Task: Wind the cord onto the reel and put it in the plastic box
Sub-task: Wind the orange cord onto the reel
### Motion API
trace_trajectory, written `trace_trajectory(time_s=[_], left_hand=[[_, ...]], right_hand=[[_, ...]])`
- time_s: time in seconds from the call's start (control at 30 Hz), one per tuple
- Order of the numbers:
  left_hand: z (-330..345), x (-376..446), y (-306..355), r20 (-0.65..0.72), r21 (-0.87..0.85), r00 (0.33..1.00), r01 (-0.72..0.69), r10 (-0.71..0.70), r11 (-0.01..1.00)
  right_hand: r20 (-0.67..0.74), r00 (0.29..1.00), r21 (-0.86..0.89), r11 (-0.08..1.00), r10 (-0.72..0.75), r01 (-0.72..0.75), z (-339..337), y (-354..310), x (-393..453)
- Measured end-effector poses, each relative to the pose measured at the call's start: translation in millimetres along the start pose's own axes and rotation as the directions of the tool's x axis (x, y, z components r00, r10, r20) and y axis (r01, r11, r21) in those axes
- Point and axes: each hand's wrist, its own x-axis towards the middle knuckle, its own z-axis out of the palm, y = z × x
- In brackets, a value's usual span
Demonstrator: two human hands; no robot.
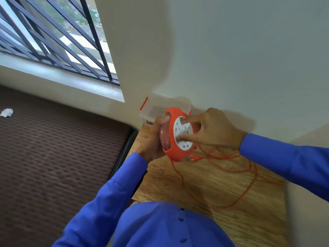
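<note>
An orange cord reel (175,148) with a white socket face is held up over the wooden table (222,202). My left hand (153,141) grips its rim from the left. My right hand (213,129) rests its fingers on the white socket face. The orange cord (249,175) hangs from the reel and lies in loose loops on the table to the right, with its plug (194,158) just below the reel. A clear plastic box (151,109) with an orange latch stands behind the reel against the wall.
The table sits in a corner, with the wall right behind it and to its right. A barred window (53,41) is at the upper left. A brown patterned surface (53,157) lies left of the table, with a crumpled white scrap (7,112) on it.
</note>
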Motion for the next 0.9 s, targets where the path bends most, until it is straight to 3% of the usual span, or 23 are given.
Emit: trace_trajectory(time_s=[0.07,0.13,0.17,0.23,0.3,0.33,0.4,0.47,0.5,0.53,0.57,0.63,0.8,0.83,0.9], left_hand=[[10.5,1.0,0.0,-0.091,0.069,0.991,-0.092,0.098,0.993],[15.0,2.2,2.0,-0.154,0.199,0.966,-0.177,0.209,0.964],[13.5,2.9,4.1,-0.174,0.309,0.948,-0.205,0.267,0.929],[4.9,3.5,8.4,-0.135,0.481,0.930,-0.241,0.343,0.843],[-1.8,1.5,13.4,-0.127,0.462,0.936,-0.237,0.328,0.855],[-2.6,0.7,15.1,-0.166,0.387,0.940,-0.217,0.299,0.896],[-6.1,1.5,14.4,-0.239,0.216,0.945,-0.174,0.225,0.961],[-10.5,1.3,11.9,-0.208,0.097,0.966,-0.134,0.152,0.986],[-12.5,0.7,11.1,-0.165,0.070,0.977,-0.122,0.132,0.990],[-15.7,0.7,9.4,-0.109,0.040,0.988,-0.106,0.110,0.994],[-17.4,0.6,8.3,-0.062,-0.003,0.995,-0.083,0.082,0.997],[-20.6,0.8,5.2,-0.021,-0.035,1.000,-0.020,0.019,0.999],[-19.0,-2.9,1.6,-0.061,-0.048,0.997,0.047,-0.050,0.998],[-15.2,-3.2,1.9,-0.060,-0.041,0.997,0.049,-0.052,0.998],[-3.5,-4.9,0.0,-0.055,0.002,0.998,0.012,-0.012,1.000]], right_hand=[[-0.004,0.950,0.331,0.897,0.312,-0.293,10.5,-2.7,6.3],[0.177,0.801,0.594,0.587,0.573,-0.551,24.1,-7.7,13.0],[0.330,0.709,0.643,0.401,0.623,-0.652,30.3,-8.6,15.1],[0.574,0.603,0.654,0.133,0.554,-0.745,33.2,-11.4,14.9],[0.623,0.637,0.687,0.072,0.453,-0.723,25.9,-10.2,11.8],[0.581,0.694,0.718,0.133,0.425,-0.683,19.8,-10.1,10.9],[0.392,0.849,0.720,0.456,0.355,-0.523,8.7,-14.5,4.9],[0.168,0.978,0.518,0.834,0.121,-0.192,-0.2,-19.8,-3.8],[0.124,0.992,0.322,0.947,-0.035,-0.007,-1.7,-20.6,-8.5],[0.127,0.978,0.085,0.984,-0.165,0.155,-0.8,-20.9,-12.8],[0.149,0.957,-0.136,0.953,-0.249,0.270,0.8,-20.0,-15.8],[0.175,0.922,-0.361,0.849,-0.346,0.387,1.6,-18.6,-18.0],[0.246,0.855,-0.399,0.756,-0.456,0.518,-2.7,-2.0,-15.1],[0.212,0.876,-0.376,0.791,-0.433,0.482,0.0,-0.1,-16.0],[0.015,0.974,-0.211,0.951,-0.227,0.225,7.4,-0.8,-16.4]])
